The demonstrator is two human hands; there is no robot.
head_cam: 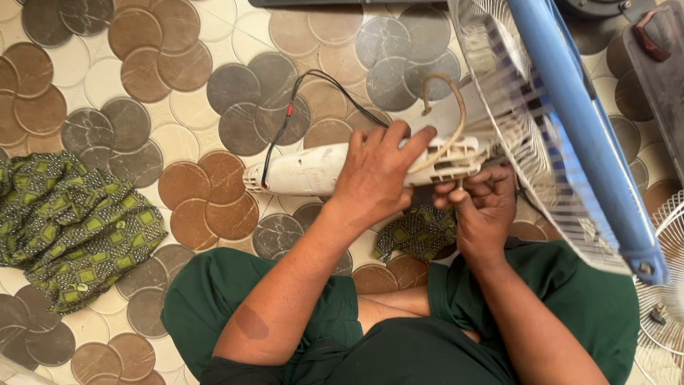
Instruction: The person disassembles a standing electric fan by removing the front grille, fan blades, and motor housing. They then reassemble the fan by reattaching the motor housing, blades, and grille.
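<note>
On the tiled floor, the left hand (377, 171) clasped the white fan housing (320, 170); the right hand (481, 207) pinched underneath, its catch hidden; steadying the housing firmly looked wise.

The bare left hand (377, 167) lies palm-down with fingers spread and curled in a grip, while the right hand (484, 207) pinches, fingertips bunched, just beside it.

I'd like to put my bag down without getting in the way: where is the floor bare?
Bare tiled floor lies upper left, between the green patterned cloth and the black wire. It is crowded on the right: both hands, left and right, the white fan body, the grille and the blue blade.
</note>
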